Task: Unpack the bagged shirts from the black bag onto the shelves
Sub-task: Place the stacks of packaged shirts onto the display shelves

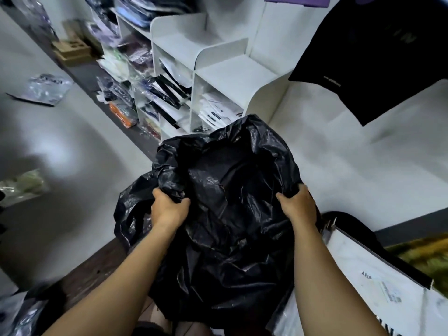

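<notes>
A large crumpled black plastic bag (225, 202) fills the centre of the view, held up in front of me. My left hand (168, 208) grips a fold of the bag on its left side. On the right edge, my right hand (299, 206) grips the plastic. The bag's contents are hidden. Beyond it stands a white shelf unit (218, 76) with cubbies; several hold bagged shirts (167, 90), and the top right cubbies are bare.
A black shirt (378, 52) hangs at the upper right. Loose bagged garments lie on the floor at left (41, 89) and lower left. A white bag with labels (378, 282) sits at the lower right. Cardboard pieces (72, 48) lean by the wall.
</notes>
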